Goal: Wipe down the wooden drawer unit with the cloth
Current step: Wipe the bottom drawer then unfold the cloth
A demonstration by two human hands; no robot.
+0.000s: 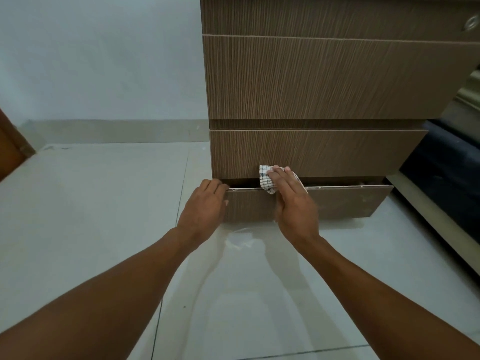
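The wooden drawer unit (324, 81) fills the upper right, with several ribbed brown drawer fronts stacked on each other. Its bottom drawer (342, 202) is pulled out a little, showing a dark gap above its top edge. My left hand (204, 209) grips the top left corner of that drawer front, fingers curled over the edge. My right hand (292, 201) presses a white checked cloth (266, 179) flat against the lower edge of the drawer above, fingers spread on the cloth. Most of the cloth lies hidden under the hand.
Pale glossy floor tiles (104, 216) spread out on the left and in front of the unit. A light wall with a skirting band (104, 131) stands behind. A brown door edge (10, 149) shows at far left. Dark furniture (446, 178) sits at right.
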